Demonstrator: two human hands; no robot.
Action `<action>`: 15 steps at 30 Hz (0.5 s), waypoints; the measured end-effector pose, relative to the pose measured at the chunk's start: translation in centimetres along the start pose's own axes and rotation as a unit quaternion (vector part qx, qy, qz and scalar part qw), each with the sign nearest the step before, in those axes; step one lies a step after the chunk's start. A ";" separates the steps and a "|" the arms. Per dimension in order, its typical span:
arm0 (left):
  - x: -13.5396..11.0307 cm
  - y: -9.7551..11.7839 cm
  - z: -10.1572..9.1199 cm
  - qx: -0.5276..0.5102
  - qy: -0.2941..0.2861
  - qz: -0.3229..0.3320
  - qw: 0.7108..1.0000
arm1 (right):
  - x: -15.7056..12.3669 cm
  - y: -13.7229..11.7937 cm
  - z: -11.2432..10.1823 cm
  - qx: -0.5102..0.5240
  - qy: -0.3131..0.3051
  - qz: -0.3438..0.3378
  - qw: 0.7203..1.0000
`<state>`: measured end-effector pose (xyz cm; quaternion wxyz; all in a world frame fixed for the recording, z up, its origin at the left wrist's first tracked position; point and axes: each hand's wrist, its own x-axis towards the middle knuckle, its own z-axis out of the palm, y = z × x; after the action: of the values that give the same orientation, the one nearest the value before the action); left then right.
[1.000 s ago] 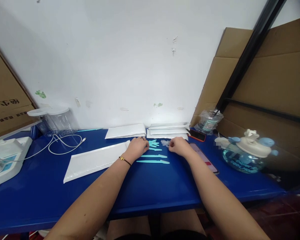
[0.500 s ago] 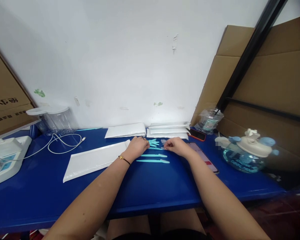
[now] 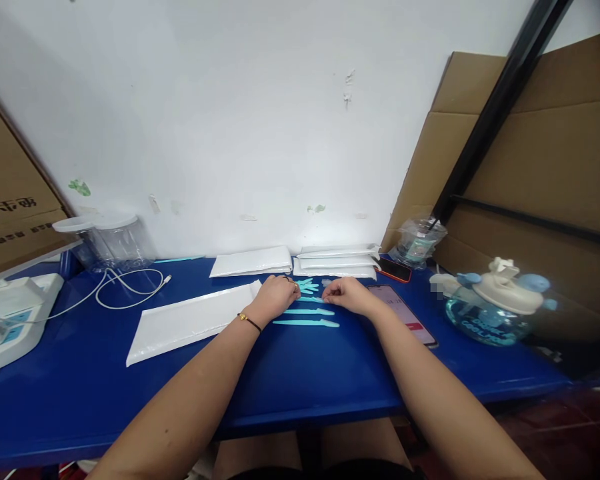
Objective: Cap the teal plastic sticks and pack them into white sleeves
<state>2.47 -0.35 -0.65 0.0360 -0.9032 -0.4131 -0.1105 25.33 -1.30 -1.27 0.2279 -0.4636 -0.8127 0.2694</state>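
Both my hands rest on a blue table (image 3: 290, 373) near its far edge. My left hand (image 3: 276, 295), with a ring and a dark bracelet, is curled with its fingertips at a small pile of turquoise plastic sticks (image 3: 307, 287). My right hand (image 3: 344, 294) is curled too, its fingertips pinching one end of a turquoise stick (image 3: 311, 299). Two more turquoise sticks (image 3: 307, 317) lie flat side by side just in front of my hands. Whatever the left fingers hold is hidden.
White padded envelopes (image 3: 190, 320) lie left of my hands and stacked at the wall (image 3: 337, 260). Two phones (image 3: 405, 313) lie to the right, beside a blue water jug (image 3: 495, 307). A white device (image 3: 10, 313), cable (image 3: 125, 287) and clear jars (image 3: 110, 243) sit left. Cardboard boxes flank both sides.
My right hand has moved left, away from the small clear pieces, toward my left hand and onto a turquoise stick. My left hand has hardly moved.
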 end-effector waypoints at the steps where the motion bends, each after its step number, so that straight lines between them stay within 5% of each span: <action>1: 0.0 0.1 0.0 -0.012 -0.005 0.005 1.000 | 0.0 0.0 0.2 0.007 -0.005 -0.005 1.000; 5: -0.2 0.0 -0.2 -0.084 -0.037 0.012 0.996 | 0.1 0.6 -0.1 0.021 -0.025 -0.010 0.999; 10: -0.4 -1.5 -0.3 -0.050 0.020 -0.089 0.995 | -0.1 2.6 -1.8 -0.080 0.122 0.061 0.987; 15: -0.4 -2.1 -0.2 -0.005 0.010 -0.100 0.995 | 0.3 3.6 -1.7 -0.149 0.129 0.044 0.979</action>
<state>0.62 0.70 -0.59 0.0239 -0.8566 -0.5002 -0.1247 28.54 0.84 -2.31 0.2466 -0.5587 -0.7864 0.0928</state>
